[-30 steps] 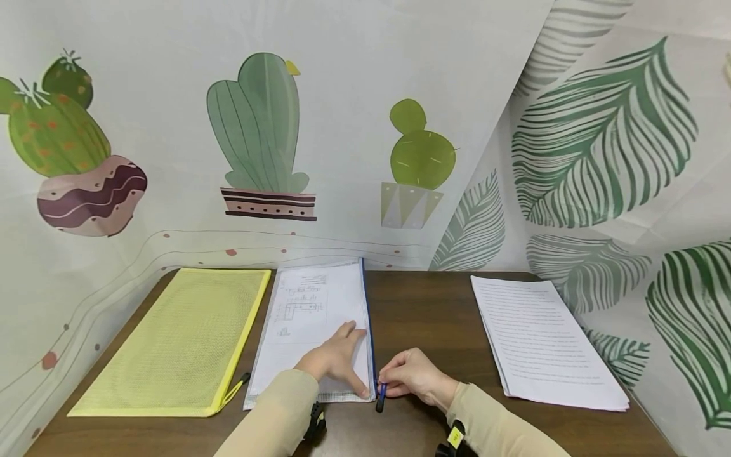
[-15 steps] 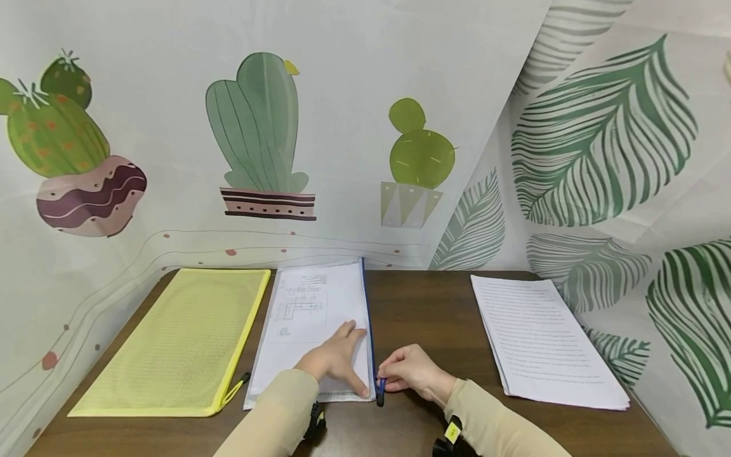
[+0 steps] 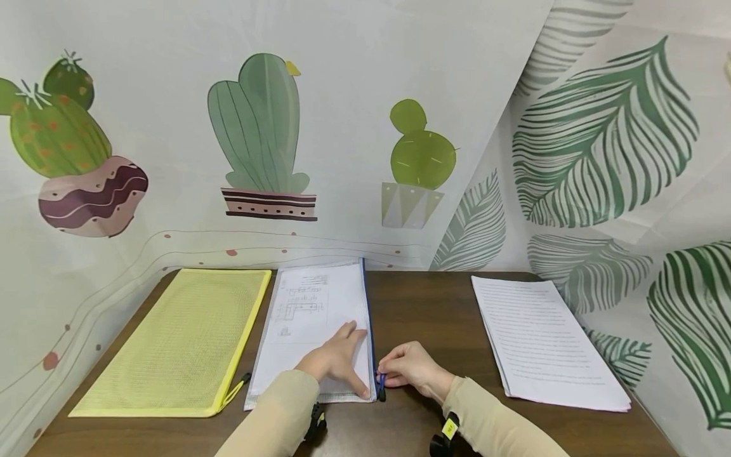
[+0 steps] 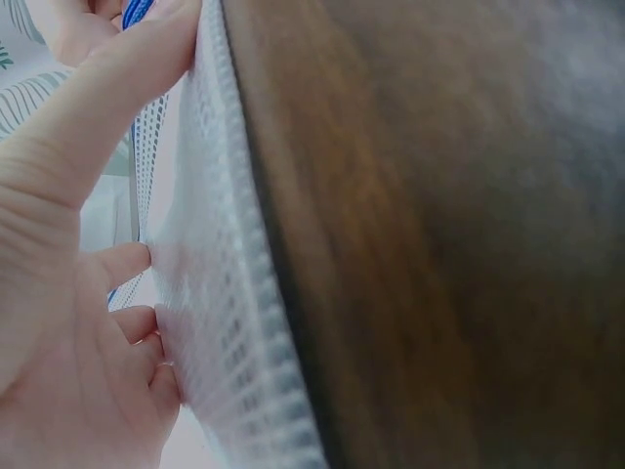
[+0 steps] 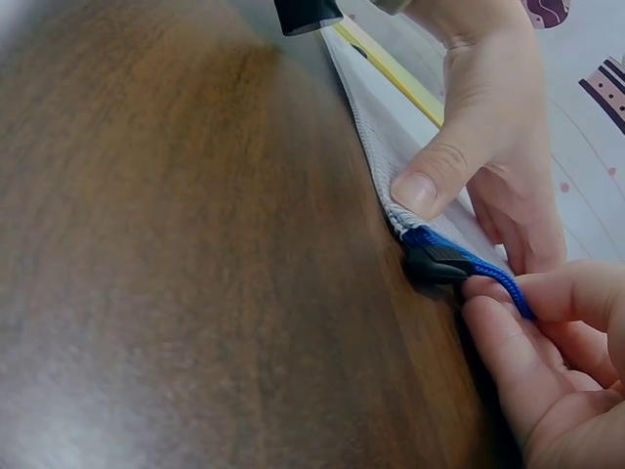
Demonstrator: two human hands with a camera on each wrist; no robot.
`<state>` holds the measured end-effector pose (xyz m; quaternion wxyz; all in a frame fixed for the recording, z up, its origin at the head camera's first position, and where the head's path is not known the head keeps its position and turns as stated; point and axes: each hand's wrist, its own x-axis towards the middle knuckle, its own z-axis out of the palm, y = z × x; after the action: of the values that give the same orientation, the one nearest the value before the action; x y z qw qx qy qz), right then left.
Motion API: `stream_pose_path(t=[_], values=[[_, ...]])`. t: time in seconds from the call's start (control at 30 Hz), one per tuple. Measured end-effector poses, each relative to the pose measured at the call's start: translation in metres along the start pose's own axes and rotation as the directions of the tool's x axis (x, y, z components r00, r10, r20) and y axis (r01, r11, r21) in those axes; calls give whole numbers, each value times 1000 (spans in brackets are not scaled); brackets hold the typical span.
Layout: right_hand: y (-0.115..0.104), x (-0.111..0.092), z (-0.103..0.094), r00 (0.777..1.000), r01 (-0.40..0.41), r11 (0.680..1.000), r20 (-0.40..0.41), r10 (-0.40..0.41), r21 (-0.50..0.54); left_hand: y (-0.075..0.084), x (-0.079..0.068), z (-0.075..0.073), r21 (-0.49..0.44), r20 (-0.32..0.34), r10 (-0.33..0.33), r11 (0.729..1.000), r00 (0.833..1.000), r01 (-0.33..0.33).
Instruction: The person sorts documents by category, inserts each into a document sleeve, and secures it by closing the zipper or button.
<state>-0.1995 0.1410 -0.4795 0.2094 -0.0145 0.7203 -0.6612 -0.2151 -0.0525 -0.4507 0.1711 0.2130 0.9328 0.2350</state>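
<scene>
A clear mesh zip pouch (image 3: pixel 285 371) with a drawing sheet inside lies on the table, its blue zip edge (image 3: pixel 367 298) on the right. My left hand (image 3: pixel 335 360) rests on the pouch's lower right part, fingers spread and thumb near the bottom corner. At that corner, my right hand (image 3: pixel 415 368) pinches the blue cord zip pull (image 5: pixel 510 285) between thumb and fingers. The pull's black end (image 5: pixel 437 264) hangs by the corner in the right wrist view. In the left wrist view, the left thumb (image 4: pixel 107 98) and fingertips press on the mesh.
Left of the pouch lies a yellow mesh zip pouch (image 3: pixel 171 343) with a yellow cord pull (image 3: pixel 231 393). A stack of printed paper (image 3: pixel 548 343) lies on the right of the brown table (image 3: pixel 422 304). A patterned cloth (image 3: pixel 342 127) hangs behind.
My right hand has shifted slightly away from the table's front edge, taking the zip pull with it; the black end now sits closer to the pouch's corner. The left hand has stayed put.
</scene>
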Motion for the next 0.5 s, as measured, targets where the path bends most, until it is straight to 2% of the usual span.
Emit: stream_pose_path(t=[0.5], values=[[1,7,0,999,33,999,-6,-33,-6,-1,1,1,20,-5,8,1000,1000,-8]])
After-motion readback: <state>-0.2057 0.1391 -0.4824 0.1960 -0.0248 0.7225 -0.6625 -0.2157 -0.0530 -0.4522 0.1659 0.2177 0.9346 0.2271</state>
